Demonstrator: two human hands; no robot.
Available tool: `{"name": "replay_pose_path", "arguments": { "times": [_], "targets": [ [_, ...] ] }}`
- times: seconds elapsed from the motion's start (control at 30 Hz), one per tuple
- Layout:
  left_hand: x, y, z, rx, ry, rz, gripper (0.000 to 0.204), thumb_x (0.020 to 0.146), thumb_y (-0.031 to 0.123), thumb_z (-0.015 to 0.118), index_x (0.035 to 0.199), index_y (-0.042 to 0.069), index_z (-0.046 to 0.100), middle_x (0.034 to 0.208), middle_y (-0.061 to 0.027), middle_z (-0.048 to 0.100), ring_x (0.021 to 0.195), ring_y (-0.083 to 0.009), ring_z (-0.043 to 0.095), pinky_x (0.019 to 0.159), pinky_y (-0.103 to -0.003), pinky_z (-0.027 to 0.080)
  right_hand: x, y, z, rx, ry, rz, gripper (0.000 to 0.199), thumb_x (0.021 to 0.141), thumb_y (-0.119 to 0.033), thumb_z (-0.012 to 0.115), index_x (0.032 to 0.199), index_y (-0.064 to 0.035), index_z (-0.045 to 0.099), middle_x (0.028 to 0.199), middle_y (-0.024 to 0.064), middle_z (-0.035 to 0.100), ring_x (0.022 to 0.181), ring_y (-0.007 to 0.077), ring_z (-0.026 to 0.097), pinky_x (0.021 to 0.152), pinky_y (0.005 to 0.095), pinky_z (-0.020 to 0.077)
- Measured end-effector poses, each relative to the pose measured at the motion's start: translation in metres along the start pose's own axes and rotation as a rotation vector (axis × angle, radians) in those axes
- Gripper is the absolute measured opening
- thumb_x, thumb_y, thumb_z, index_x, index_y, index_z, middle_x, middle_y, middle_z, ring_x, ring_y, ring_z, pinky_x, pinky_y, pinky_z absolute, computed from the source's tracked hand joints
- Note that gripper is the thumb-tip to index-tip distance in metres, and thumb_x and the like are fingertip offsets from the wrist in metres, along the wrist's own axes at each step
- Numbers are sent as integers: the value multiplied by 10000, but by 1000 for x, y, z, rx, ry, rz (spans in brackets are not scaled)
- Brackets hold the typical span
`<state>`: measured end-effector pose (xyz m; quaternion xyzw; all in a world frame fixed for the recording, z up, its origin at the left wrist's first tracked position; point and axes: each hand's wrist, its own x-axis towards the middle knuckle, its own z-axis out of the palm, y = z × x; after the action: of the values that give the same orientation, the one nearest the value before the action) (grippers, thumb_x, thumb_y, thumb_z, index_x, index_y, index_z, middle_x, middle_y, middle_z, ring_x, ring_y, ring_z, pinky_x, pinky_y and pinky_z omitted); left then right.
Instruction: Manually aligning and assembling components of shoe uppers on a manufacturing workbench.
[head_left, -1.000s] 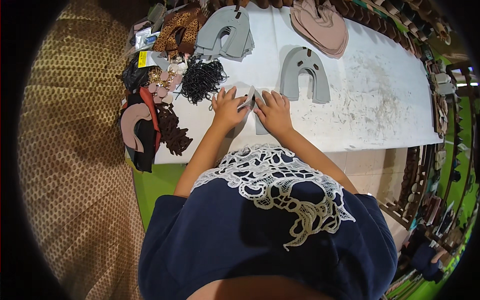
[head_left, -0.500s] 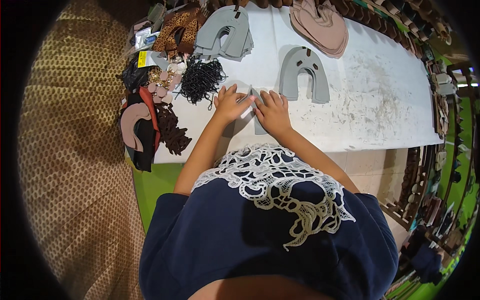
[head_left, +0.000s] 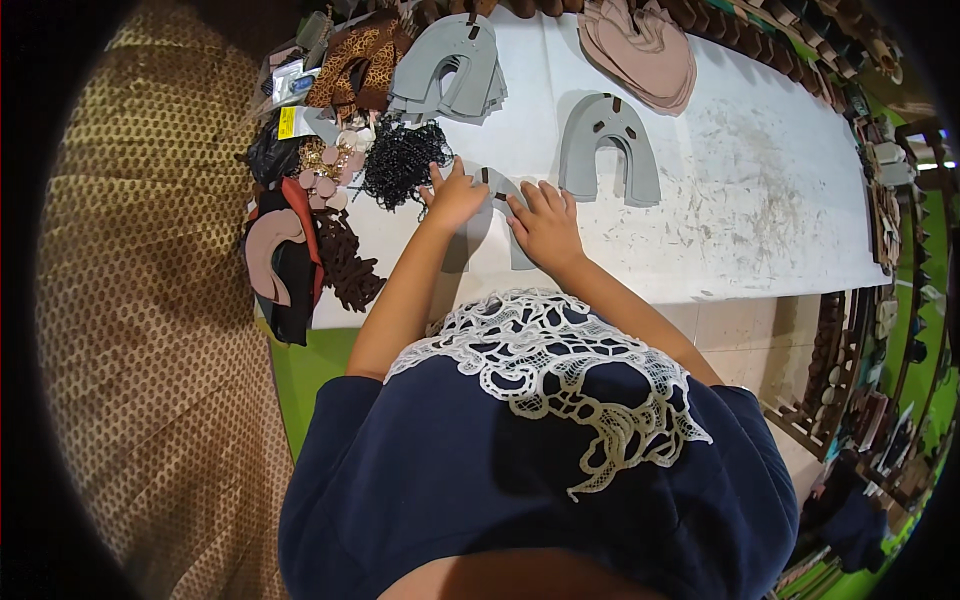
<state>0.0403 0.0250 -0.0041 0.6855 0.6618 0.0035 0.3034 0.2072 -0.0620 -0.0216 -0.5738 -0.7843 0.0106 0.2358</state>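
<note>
A grey arch-shaped piece point(head_left: 519, 254) lies flat on the white table in front of me, with small dark brown tabs showing near its top. Its upper part is partly covered by my hands. My right hand point(head_left: 548, 230) rests on its right side, fingers spread. My left hand point(head_left: 456, 203) is at its left side with fingers apart, their tips by the edge of a heap of black beaded strands point(head_left: 402, 160). Nothing shows in either hand. Just right of my right hand's fingers lies another grey arch point(head_left: 580, 150) with brown tabs.
Stacked grey arches point(head_left: 450, 62) and leopard-print pieces point(head_left: 360, 65) lie at the far left. Pink pieces point(head_left: 640, 55) are piled at the back. Dark brown strips point(head_left: 340, 258) and a pink curved piece point(head_left: 268, 250) lie near the left edge of the white table point(head_left: 760, 200).
My left hand has moved slightly left and up, away from my right hand, and spread its fingers. The grey piece's raised top edge now lies flat, showing its brown tabs.
</note>
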Motion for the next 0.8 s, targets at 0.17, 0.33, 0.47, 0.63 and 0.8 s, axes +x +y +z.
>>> {"name": "replay_pose_path", "arguments": {
  "times": [0.17,0.33,0.47,0.63,0.8],
  "targets": [
    [-7,14,-9,145,14,-3,470,772,367,511,1091,47,642,1491,-117,212,1373,-422,16,1016,-665,52,0,2,1,-10,-4,4,352,825,-296,571,1150,-161,584,1241,68,491,1183,267,410,976,496,276],
    [-15,7,-5,269,187,38,352,747,324,610,1016,105,666,1420,-107,338,1346,-383,158,1008,-639,128,1,1,1,-16,-9,-6,344,830,-284,565,1149,-155,584,1233,68,495,1172,263,416,973,490,279],
    [-25,1,7,282,563,287,342,756,315,636,1074,187,636,1371,-83,400,1307,-353,241,1009,-610,129,1,1,-2,18,-12,-21,333,836,-267,557,1147,-150,586,1220,67,499,1163,258,421,971,489,279],
    [-44,-12,27,332,527,479,402,787,354,614,1178,265,590,1405,-105,351,1314,-352,242,1028,-607,99,2,0,-2,40,-16,-21,324,835,-258,558,1138,-147,592,1212,66,504,1168,256,420,973,494,276],
    [-55,-12,36,282,506,417,441,817,362,575,1246,267,540,1419,-140,319,1313,-368,243,1039,-596,100,0,1,-1,49,-7,-30,312,825,-255,575,1113,-138,597,1199,65,514,1165,256,429,971,496,282]
  ]
}}
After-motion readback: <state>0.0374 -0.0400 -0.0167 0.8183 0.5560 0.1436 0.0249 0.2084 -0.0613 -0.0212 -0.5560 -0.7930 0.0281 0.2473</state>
